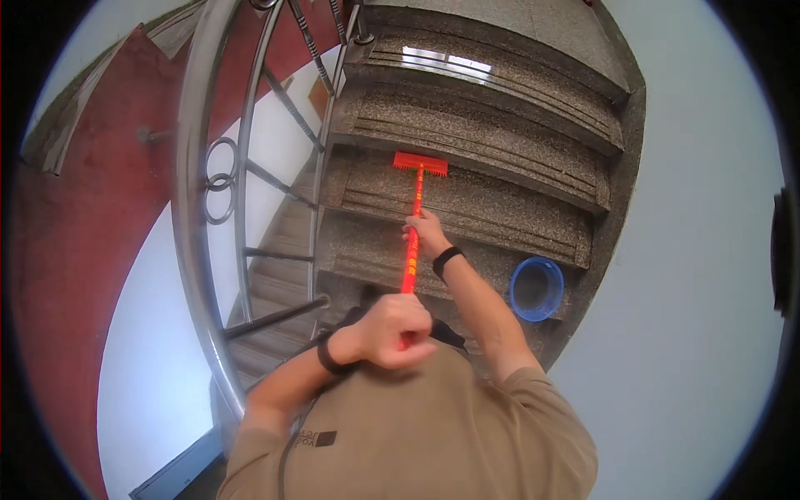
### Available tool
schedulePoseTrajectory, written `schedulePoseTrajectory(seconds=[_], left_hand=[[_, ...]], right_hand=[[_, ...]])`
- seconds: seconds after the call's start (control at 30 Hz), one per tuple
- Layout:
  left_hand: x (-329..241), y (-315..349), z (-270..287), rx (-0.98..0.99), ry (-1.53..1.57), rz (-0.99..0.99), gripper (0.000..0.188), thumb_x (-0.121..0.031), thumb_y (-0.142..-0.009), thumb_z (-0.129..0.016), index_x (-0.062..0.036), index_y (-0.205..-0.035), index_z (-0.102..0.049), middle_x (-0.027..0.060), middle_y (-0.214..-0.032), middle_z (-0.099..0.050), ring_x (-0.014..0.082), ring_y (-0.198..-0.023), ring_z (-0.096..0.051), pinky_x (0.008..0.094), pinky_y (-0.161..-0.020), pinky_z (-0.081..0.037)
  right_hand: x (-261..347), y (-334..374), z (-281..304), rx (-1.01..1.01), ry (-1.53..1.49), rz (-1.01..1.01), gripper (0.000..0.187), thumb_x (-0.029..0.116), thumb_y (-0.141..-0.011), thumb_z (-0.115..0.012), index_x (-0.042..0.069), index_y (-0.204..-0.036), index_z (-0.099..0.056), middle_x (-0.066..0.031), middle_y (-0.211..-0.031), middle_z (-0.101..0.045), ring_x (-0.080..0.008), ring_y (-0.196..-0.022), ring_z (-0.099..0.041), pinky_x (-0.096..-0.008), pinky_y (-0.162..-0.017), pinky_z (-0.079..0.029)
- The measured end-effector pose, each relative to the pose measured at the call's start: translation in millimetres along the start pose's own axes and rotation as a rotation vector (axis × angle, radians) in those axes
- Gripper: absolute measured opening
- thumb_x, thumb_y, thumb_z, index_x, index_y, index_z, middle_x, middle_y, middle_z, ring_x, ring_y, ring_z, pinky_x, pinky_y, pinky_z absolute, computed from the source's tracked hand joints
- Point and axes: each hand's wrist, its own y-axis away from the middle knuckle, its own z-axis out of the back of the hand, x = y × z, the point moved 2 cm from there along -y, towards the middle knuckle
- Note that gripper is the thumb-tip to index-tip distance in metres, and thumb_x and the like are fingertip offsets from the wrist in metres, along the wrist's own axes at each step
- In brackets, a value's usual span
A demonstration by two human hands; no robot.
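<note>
A long-handled floor brush (411, 271) with a red pole and a wide red head (421, 163) lies across my view, pointing away from me. Its short bristles rest on a speckled stone stair tread (492, 196). Close to my chest, my left hand (397, 329) is wrapped round the top end of the pole. My right hand (428, 234) grips the same pole farther down, nearer the head. Both wrists wear dark bands.
To the right, a blue plastic bucket (537, 289) stands on a lower stair by the wall. A curved metal handrail (190, 167) with ringed balusters bounds the left side. Beyond it, another flight of stairs (283, 229) goes down. Light reflects off an upper tread.
</note>
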Motion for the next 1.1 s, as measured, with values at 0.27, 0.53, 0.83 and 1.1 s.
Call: schedulePoseTrajectory(seconds=[0.27,0.53,0.83,1.1], left_hand=[[36,17,19,0.269,0.397,0.215,0.01,-0.012,-0.086,-0.07,-0.0042,-0.086,-0.063,0.0026,-0.077,-0.063,0.0147,-0.079,-0.062,0.0306,-0.072,-0.05],[154,33,24,0.082,0.169,0.686,0.024,-0.019,-0.09,-0.071,-0.0032,-0.107,-0.063,0.0054,-0.09,-0.069,0.0142,-0.083,-0.068,0.0293,-0.076,-0.056],[210,26,-21,0.27,-0.371,0.163,0.058,-0.018,-0.074,-0.079,-0.008,-0.126,-0.056,0.0172,-0.132,-0.056,0.0395,-0.129,-0.05,0.0466,-0.109,-0.043],[276,-12,-44,0.3,-0.347,0.09,0.032,-0.025,-0.075,-0.082,-0.0067,-0.085,-0.058,0.0137,-0.1,-0.061,0.038,-0.115,-0.057,0.0488,-0.116,-0.036]], right_hand=[[-24,109,-14,0.0,-0.231,-0.207,0.016,0.004,-0.092,-0.06,0.006,-0.106,-0.052,-0.0084,-0.08,-0.063,-0.0135,-0.055,-0.056,-0.0294,-0.045,-0.048],[-4,249,-64,-0.101,-0.363,-0.069,0.054,0.002,-0.096,-0.057,0.01,-0.147,-0.041,-0.0091,-0.095,-0.066,-0.011,-0.055,-0.055,-0.0251,-0.046,-0.045],[-8,358,-57,-0.123,-0.329,-0.014,0.076,-0.003,-0.088,-0.055,0.007,-0.158,-0.027,-0.0151,-0.12,-0.061,-0.0135,-0.065,-0.057,-0.0267,-0.056,-0.047],[-1,376,-52,-0.185,0.165,0.344,0.05,0.006,-0.085,-0.067,0.002,-0.134,-0.056,-0.0108,-0.115,-0.064,-0.0184,-0.09,-0.067,-0.0267,-0.078,-0.051]])
